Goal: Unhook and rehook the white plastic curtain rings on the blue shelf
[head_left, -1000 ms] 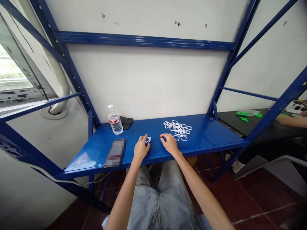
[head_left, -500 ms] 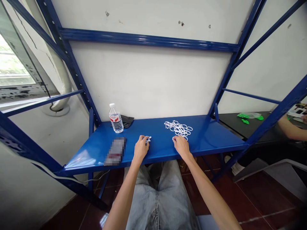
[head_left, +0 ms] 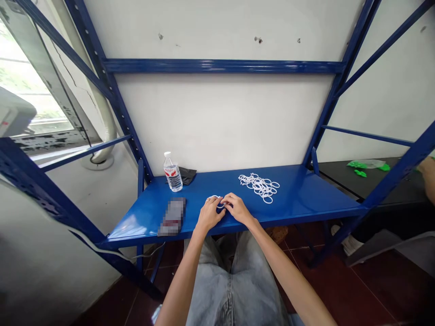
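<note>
My left hand point(head_left: 210, 213) and my right hand point(head_left: 237, 208) meet over the front middle of the blue metal shelf point(head_left: 299, 199). Their fingertips are pinched together on small white plastic rings point(head_left: 217, 201), which they hold between them just above the shelf. A loose pile of several white rings point(head_left: 260, 186) lies to the right, a hand's width beyond my right hand.
A water bottle point(head_left: 173, 172) stands at the back left beside a black pouch point(head_left: 188, 174). A blurred dark flat object point(head_left: 172, 216) lies near the front left edge. Blue rack uprights frame both sides. Another person's hand point(head_left: 427, 175) and green parts point(head_left: 365, 165) are at a black table on the right.
My right hand went to the pile, took a ring and came back left to meet my left hand. The view shifted slightly right.
</note>
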A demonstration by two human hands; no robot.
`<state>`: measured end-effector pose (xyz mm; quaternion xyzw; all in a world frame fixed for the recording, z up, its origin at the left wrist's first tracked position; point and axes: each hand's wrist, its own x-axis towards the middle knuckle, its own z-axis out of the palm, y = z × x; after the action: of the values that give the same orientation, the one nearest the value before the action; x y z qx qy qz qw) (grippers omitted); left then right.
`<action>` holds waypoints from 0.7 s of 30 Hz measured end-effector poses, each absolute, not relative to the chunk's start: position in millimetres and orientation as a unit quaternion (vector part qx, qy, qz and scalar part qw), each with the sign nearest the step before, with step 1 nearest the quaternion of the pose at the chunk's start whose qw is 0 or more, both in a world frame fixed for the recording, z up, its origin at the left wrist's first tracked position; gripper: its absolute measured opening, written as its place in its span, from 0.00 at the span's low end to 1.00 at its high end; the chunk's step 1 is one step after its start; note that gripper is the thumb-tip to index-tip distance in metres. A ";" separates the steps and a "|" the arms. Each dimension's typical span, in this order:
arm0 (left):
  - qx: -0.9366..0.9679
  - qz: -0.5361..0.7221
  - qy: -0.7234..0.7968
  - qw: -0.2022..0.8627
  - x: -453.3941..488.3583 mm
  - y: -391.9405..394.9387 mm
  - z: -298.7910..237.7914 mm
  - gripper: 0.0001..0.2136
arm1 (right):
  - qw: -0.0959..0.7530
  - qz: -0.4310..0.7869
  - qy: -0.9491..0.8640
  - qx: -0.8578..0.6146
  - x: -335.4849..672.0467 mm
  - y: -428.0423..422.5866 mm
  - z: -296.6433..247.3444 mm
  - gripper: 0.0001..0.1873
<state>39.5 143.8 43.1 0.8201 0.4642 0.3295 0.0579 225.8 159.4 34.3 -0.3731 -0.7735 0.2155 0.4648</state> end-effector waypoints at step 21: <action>0.773 0.388 0.464 0.191 31.7 153.4 42.0 0.14 | 0.434 0.261 -0.760 -0.407 225.1 156.5 33.1 0.20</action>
<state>31.7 153.4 42.0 0.7729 0.4640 0.3883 0.1911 225.1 156.5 33.1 -0.4072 -0.7600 0.2611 0.4340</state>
